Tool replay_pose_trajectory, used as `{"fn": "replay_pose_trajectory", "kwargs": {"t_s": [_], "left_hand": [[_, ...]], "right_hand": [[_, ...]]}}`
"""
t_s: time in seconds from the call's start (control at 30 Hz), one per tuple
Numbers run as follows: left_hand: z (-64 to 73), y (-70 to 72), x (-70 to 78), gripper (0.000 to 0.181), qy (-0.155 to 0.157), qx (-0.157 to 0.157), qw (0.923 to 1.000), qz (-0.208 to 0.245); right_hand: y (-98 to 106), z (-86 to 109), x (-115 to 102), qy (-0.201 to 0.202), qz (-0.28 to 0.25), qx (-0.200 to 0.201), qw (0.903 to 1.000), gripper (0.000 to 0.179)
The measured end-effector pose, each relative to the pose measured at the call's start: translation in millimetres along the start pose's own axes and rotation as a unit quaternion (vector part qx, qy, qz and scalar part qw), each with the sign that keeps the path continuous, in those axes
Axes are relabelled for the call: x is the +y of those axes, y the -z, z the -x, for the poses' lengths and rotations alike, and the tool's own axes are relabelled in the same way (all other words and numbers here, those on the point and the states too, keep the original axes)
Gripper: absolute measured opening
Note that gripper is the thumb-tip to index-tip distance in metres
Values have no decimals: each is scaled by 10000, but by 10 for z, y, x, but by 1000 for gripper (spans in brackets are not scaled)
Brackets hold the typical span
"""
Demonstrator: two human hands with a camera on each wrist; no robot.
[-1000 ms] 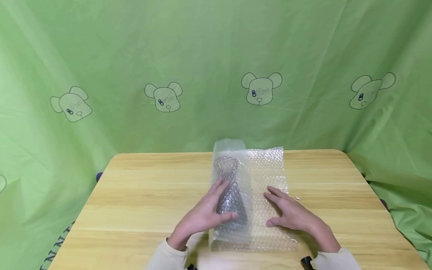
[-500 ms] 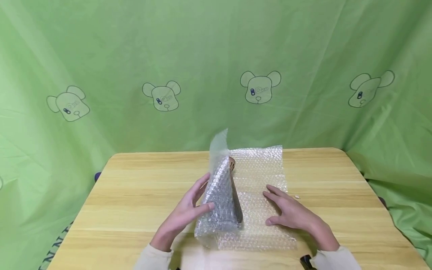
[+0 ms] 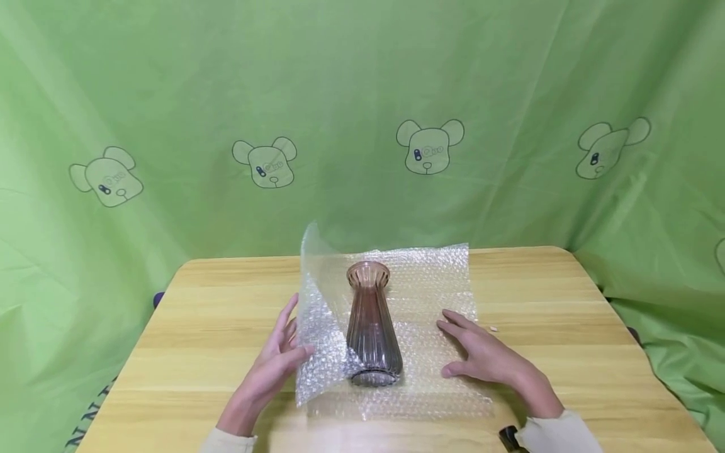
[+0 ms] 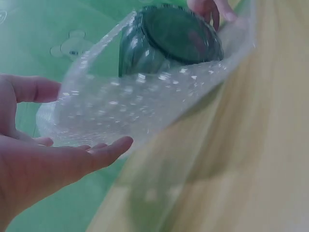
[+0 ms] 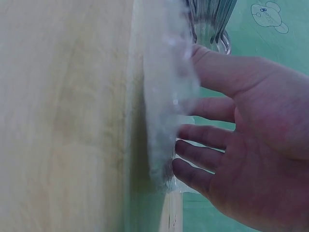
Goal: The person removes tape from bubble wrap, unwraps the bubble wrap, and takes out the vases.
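Observation:
A ribbed glass vase (image 3: 374, 321), pinkish at the flared mouth and dark grey towards the base, lies on a sheet of bubble wrap (image 3: 433, 289) with its mouth away from me. Its greenish-looking base (image 4: 183, 34) faces the left wrist view. My left hand (image 3: 274, 358) holds the sheet's raised left flap, thumb on the inner face and fingers behind it. The same flap (image 4: 116, 104) bulges between thumb and fingers in the left wrist view. Right of the vase, my right hand (image 3: 481, 352) rests on the sheet with fingers spread and fairly straight, holding nothing.
The bubble wrap covers the middle of a wooden table (image 3: 215, 327). A tiny white scrap (image 3: 493, 329) lies beyond my right hand. Green curtain (image 3: 351, 126) with bear-head prints surrounds the table at the back and sides.
My left hand has drawn the bubble wrap flap leftward off the vase, which was covered and now shows bare. My right hand has stayed almost in place on the sheet.

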State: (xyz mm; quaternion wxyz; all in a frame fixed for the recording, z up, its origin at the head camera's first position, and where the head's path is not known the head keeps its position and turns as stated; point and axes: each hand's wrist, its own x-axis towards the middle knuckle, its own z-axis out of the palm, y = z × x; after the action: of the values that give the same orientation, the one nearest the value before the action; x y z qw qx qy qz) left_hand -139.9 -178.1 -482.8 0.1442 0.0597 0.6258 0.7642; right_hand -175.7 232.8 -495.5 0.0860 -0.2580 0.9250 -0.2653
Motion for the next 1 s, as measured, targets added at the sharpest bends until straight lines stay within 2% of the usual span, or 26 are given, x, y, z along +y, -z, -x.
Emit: {"fn": "replay_pose_trajectory", "kwargs": {"t_s": [0.17,0.37,0.57,0.67,0.77,0.8,0.87,0.9,0.93,0.97,1.0], "left_hand": [[110,197,-39,106,175,233,9995,123],[154,363,-18,94,331,678,9971,69],[216,542,47,73,470,1094,9923,-338],[291,656,90,70,508,1238,9896,-532],[358,742,179,57,445,1210,9901,-557],[376,757,226,53,432,1211,9891,-716],[400,754,326,51,364,1209,9854,-1138],[411,739,379,50,284,1179,9811,-1505],[422,711,439,50,219,1150,9738,-1951],[437,675,498,50,148,1123,9631,-2439],[452,630,554,49,19,1073,9488,-2971]], "right_hand": [[1,-6,0,-31,3,-30,10000,94],[11,-3,-8,-46,6,-13,10000,95],[-12,-6,-7,-35,14,-29,10000,95],[-22,-11,-13,-40,-9,-46,10000,95],[-15,-10,-26,-62,-12,-56,10000,95],[-10,-9,-31,-67,-15,-56,10000,95],[0,-5,-37,-79,-26,-45,10000,95],[1,-4,-36,-84,-22,-40,10000,95],[1,-3,-35,-87,-31,-32,10000,94],[1,-2,-34,-91,-37,-25,9999,94],[-1,0,-32,-97,-38,-24,9999,94]]}}
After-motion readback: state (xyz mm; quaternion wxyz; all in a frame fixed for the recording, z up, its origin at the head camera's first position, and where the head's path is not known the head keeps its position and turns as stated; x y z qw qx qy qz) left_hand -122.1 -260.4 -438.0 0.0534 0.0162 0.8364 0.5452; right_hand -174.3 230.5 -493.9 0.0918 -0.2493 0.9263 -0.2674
